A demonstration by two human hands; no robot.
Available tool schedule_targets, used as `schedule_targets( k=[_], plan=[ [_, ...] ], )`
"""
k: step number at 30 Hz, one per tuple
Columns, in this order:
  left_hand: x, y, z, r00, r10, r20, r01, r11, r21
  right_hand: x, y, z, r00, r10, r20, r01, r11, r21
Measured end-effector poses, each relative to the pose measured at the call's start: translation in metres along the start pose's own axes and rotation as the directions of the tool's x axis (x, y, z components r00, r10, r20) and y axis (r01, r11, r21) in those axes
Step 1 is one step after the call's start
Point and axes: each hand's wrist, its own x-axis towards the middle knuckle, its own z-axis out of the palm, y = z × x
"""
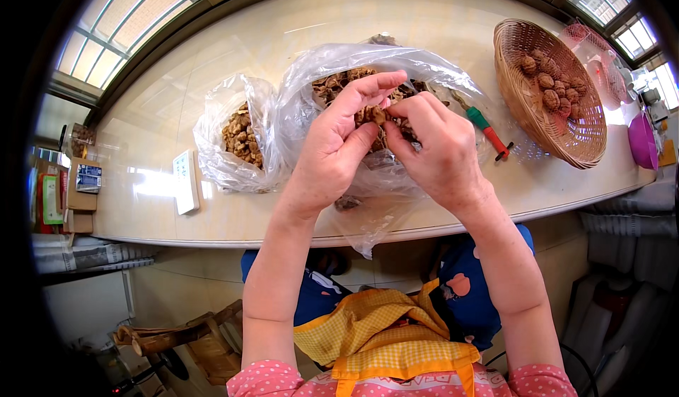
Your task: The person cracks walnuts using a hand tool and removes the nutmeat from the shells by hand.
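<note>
Between my hands is a walnut kernel piece [370, 114], over an open clear plastic bag [297, 89] that holds brown shells. My left hand [339, 142] grips the piece between thumb and fingers. The thumb and forefinger of my right hand [437, 145] pinch its right side. A smaller plastic bag [212, 155] with walnut kernels [243, 137] lies at the left. To the right of the large bag rests a nutcracker-like tool [488, 129] with green and red handles; its far end is partly hidden by plastic.
A wicker basket [514, 100] of whole walnuts [551, 98] stands at the right, near a purple bowl [643, 141] and red netting [586, 39]. A white flat box [185, 182] lies at the left. The table's edge [212, 244] curves before me; a bamboo chair [212, 344] is below left.
</note>
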Motion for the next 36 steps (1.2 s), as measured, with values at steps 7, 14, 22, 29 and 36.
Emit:
schedule_targets(
  k=[7, 14, 22, 29, 36],
  plan=[
    [-0.002, 0.005, 0.001, 0.998, -0.007, -0.063, 0.003, 0.998, -0.063, 0.009, -0.002, -0.014, 0.9, 0.382, 0.211, -0.437, 0.793, 0.425],
    [-0.003, 0.005, 0.001, 0.986, -0.03, -0.165, 0.029, 1.0, -0.01, 0.009, -0.001, -0.011, 0.88, 0.384, 0.281, -0.475, 0.727, 0.496],
    [-0.003, 0.001, 0.009, 0.941, 0.19, -0.281, -0.088, 0.937, 0.338, 0.01, 0.001, -0.011, 0.847, 0.397, 0.353, -0.531, 0.627, 0.57],
    [-0.007, 0.001, 0.004, 0.94, 0.268, -0.211, -0.119, 0.837, 0.534, 0.01, 0.003, -0.01, 0.825, 0.407, 0.393, -0.564, 0.638, 0.524],
    [-0.013, 0.04, -0.013, 0.896, 0.374, -0.24, -0.113, 0.713, 0.692, 0.015, -0.005, -0.022, 0.73, 0.497, 0.47, -0.68, 0.602, 0.419]
  ],
)
